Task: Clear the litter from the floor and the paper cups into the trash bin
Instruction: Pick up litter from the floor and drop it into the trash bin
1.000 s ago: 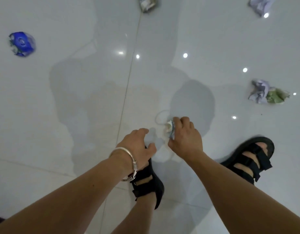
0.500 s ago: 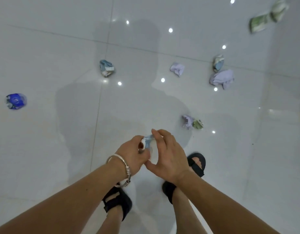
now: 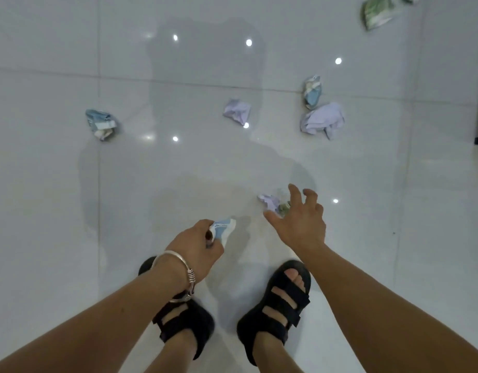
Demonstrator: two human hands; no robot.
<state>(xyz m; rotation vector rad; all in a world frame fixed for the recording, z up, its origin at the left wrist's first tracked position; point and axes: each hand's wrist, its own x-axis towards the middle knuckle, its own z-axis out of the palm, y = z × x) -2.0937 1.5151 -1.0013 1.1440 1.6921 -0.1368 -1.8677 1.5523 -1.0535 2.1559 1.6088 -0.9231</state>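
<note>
Left hand curled round crumpled blue-white wrapper; silver bracelet on wrist. Right hand spread wide, holds nothing, fingers over lilac-green wad on floor; contact unclear. Farther out on tiles: blue wad, small lilac wad, blue-white wad just beside big lilac wad, green wad.

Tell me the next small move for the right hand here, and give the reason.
Probably lower the right hand the last bit and close its fingers on the lilac and green wad lying on the floor by its fingertips. That hand is open with fingers spread and holds nothing, while the left hand grips a blue and white scrap, so the right is the free one.
</note>
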